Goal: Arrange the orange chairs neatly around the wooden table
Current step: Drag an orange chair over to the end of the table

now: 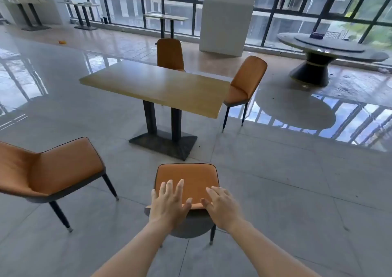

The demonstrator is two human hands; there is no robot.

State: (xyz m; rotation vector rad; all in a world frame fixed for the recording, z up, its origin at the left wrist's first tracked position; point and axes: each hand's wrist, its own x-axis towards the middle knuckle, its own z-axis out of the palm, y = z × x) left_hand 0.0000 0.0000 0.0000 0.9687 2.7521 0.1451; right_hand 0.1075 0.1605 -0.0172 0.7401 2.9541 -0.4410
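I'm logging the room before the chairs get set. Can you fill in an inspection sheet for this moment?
Surface: wooden table, top bare.
Job's things: four orange chairs; far chair and right chair at the table, near chair and left chair apart from it.
Clutter: small orange scrap on the floor.
Grippers: left hand and right hand open over the near chair's back.
Cables: nothing seen.
Surroundings: round table, pillar, windows.

hands: left hand [168, 202], right hand [222, 206] spread | over nearest chair [187, 181] backrest | wooden table [157, 85] ahead

Left orange chair [48, 170] cut by frame edge; far chair [169, 54] half behind table [152, 85].
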